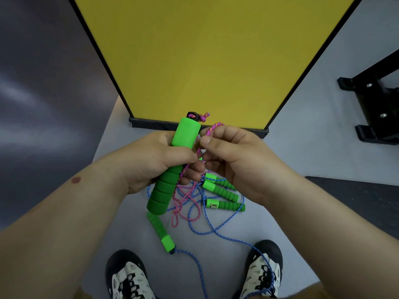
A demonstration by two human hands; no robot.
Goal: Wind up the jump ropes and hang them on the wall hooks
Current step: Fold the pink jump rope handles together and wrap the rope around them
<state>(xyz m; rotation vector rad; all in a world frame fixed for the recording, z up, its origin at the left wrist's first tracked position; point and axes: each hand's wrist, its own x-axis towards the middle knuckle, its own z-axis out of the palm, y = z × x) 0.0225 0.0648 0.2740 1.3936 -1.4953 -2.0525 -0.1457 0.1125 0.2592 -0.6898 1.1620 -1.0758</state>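
Head view only: left hand (159, 160) grips a green handle (172, 167) of the pink rope (183, 197), fingers curled around its middle, the handle tilted with its knotted end up. Right hand (228, 156) pinches a loop of the same pink rope just beside the handle top. The rest of this rope hangs down to the floor (302, 147), where it crosses the blue rope (216, 227) and lies among other green handles (224, 198). I think the main risk is a tangle: if the winding pulls upward, the pink cord may drag the blue cord with it. The blue rope also passes over the right shoe (264, 268), so a step could catch it. No wall hooks are visible from here.
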